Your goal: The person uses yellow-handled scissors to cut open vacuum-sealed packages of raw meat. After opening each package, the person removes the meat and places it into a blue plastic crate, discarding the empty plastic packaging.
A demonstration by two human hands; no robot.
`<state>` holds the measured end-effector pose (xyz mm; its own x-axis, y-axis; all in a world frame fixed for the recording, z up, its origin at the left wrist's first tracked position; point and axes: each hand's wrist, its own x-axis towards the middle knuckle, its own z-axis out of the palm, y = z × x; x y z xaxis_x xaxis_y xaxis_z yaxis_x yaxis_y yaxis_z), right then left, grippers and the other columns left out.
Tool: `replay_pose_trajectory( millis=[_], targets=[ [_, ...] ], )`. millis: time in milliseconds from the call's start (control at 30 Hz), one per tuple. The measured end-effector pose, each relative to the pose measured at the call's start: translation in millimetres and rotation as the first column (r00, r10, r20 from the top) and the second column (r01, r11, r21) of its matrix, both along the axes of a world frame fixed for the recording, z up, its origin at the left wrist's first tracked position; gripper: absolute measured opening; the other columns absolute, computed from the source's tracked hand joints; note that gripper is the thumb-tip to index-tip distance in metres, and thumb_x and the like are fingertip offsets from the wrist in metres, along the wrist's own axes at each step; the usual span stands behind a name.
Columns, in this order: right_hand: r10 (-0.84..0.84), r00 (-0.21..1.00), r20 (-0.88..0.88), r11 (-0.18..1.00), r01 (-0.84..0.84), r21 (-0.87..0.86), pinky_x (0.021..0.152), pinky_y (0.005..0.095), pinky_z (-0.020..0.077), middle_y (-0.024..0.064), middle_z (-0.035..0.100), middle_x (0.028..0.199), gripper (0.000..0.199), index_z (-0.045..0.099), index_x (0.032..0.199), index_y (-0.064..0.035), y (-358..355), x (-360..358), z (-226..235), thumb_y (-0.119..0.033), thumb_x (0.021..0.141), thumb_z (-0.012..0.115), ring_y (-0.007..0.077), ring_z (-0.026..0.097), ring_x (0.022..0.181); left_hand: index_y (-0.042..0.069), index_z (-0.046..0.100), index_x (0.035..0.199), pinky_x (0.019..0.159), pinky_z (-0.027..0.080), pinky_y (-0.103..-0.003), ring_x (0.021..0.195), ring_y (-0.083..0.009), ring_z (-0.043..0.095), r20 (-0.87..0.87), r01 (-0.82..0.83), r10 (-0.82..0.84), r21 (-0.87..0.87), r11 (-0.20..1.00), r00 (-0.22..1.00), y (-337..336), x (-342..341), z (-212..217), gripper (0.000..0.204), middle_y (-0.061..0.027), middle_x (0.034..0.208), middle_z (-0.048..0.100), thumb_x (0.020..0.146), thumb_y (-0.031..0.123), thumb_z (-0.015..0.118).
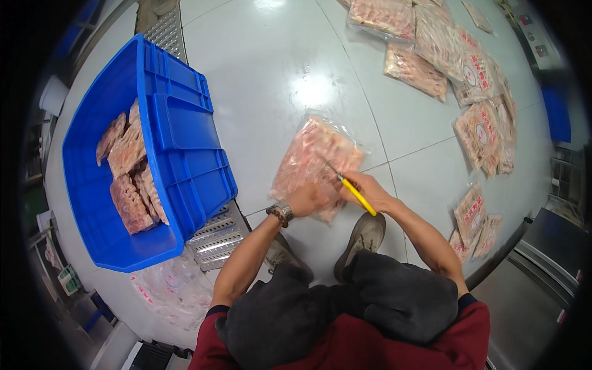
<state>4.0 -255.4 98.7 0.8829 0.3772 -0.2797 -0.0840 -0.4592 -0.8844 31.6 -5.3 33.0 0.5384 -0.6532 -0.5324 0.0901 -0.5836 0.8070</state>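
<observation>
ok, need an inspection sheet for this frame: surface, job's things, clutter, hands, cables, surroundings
Surface: glossy pale tiled floor with glare; person crouches on it.
Job's things: clear vacuum bag of meat flat on the floor; yellow-handled knife, blade on the bag.
Clutter: sealed meat packs spread top right, more by the right edge; emptied plastic bags lower left.
Hands: left hand presses on the bag, watch on wrist; right hand grips the knife.
Cables: nothing seen.
Surroundings: blue crate holding unwrapped meat slabs, sitting over a metal drain grate; steel equipment lower right.
</observation>
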Motion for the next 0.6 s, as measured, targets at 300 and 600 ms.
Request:
replay_pose_trajectory(
  millis=[300, 600],
  targets=[
    [-0.101, 0.972, 0.211, 0.716, 0.218, -0.663, 0.093, 0.0481, 0.0496, 0.0199, 0.058, 0.126, 0.051, 0.052, 0.136, -0.0039, -31, -16, -6, -0.012, 0.087, 0.065, 0.0408, 0.058, 0.112, 0.001, 0.059, 0.082, 0.07, 0.044, -0.044, 0.075, -0.0332, 0.056, 0.407, -0.202, 0.243, -0.141, 0.969, 0.881, -5, -35, 24, 0.02, -0.0165, 0.076, 0.058, 0.094, 0.017, 0.063],
    [0.209, 0.742, 0.637, 0.95, 0.001, -0.313, 0.105, 0.0449, 0.0473, 0.0154, 0.06, 0.134, 0.055, 0.062, 0.128, -0.0036, 19, 9, 5, -0.008, 0.074, 0.066, 0.0336, 0.058, 0.125, 0.004, 0.059, 0.081, 0.068, 0.042, -0.043, 0.074, -0.0346, 0.052, 0.364, -0.228, 0.358, -0.352, 0.908, 0.86, -7, -1, 137, 0.015, -0.0142, 0.076, 0.056, 0.091, 0.011, 0.066]
  ],
)
